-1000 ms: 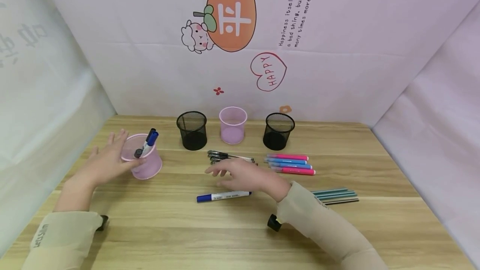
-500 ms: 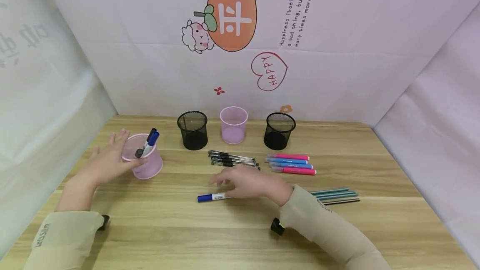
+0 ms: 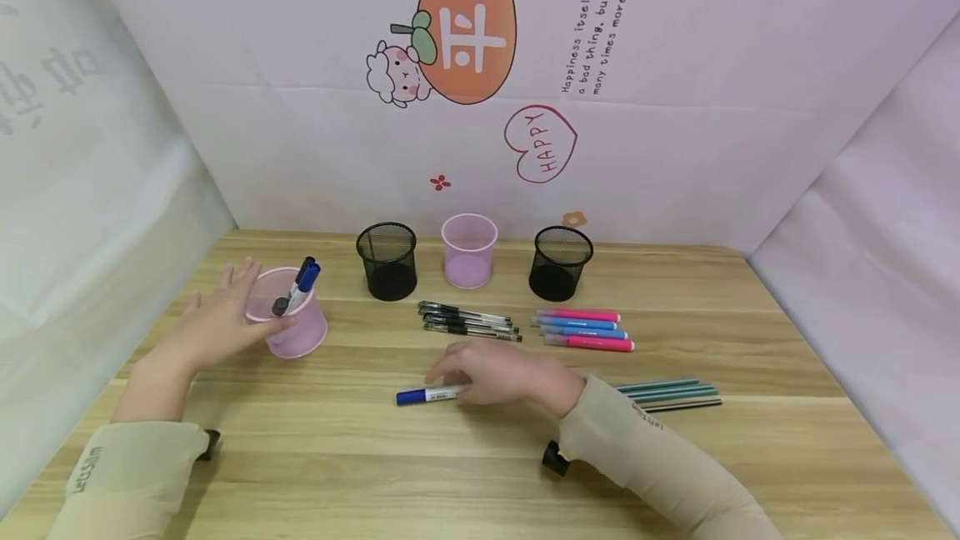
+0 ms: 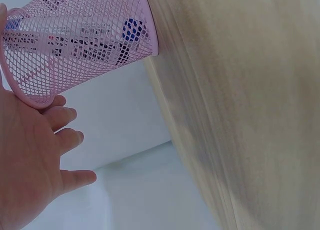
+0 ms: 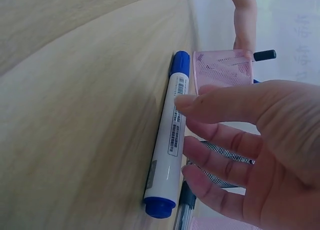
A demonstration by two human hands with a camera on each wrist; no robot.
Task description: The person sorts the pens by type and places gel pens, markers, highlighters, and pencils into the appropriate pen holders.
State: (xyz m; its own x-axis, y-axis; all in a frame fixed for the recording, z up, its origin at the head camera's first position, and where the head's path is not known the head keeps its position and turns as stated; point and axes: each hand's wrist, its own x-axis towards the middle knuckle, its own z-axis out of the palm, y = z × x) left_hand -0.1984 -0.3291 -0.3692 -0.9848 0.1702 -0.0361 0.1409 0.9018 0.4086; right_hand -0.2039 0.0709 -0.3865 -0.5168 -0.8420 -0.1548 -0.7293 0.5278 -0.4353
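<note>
My left hand (image 3: 217, 323) holds a pink mesh pen holder (image 3: 300, 332) at the left, thumb at its near rim and the fingers along its outer side. Inside the holder lean several markers, one with a blue cap (image 3: 307, 276) and others with dark caps. A white marker with blue ends (image 5: 170, 135) lies on the table at the middle front. My right hand (image 3: 498, 371) is low over it, fingers bent, with thumb and fingertips right at the barrel in the right wrist view. The hand hides the marker's right end in the head view.
At the back stand a black mesh holder (image 3: 387, 273), a pink one (image 3: 468, 261) and another black one (image 3: 557, 273). Before them lie several black gel pens (image 3: 468, 323) and pink and blue markers (image 3: 585, 332). Greenish sticks (image 3: 667, 390) lie near my right forearm.
My right hand has moved slightly right and toward me, down onto the blue-capped marker, uncovering the gel pens. My left hand stays on the pink holder.
</note>
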